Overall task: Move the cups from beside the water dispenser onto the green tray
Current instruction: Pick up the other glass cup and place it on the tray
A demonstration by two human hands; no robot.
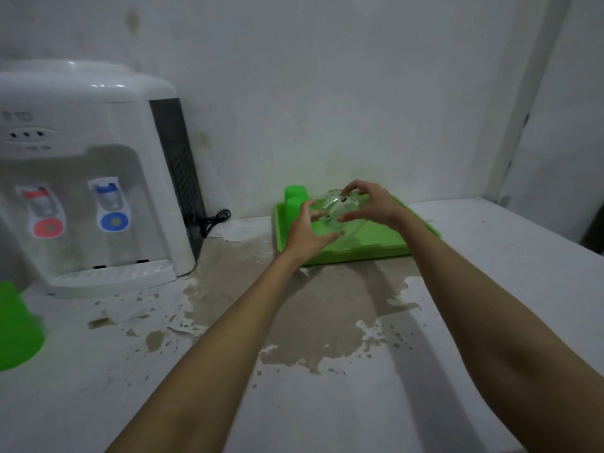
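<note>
Both hands meet over the green tray point(369, 246), fingers spread and curled around a clear glass cup point(338, 207); the left hand point(309, 228) cups its near side and the right hand point(369, 204) arches over the far rim. Whether the fingers press the glass or just hover beside it I cannot tell – the glass is see-through and blurred. Two hands likely serve to steady a slippery, breakable thing as it goes down on the tray. Two green cups point(295, 199) stand in the tray's back left corner, tucked away to leave room. Another green cup point(16, 325) stands at the frame's left edge, in front of the water dispenser point(91, 178) – probably next to move.
</note>
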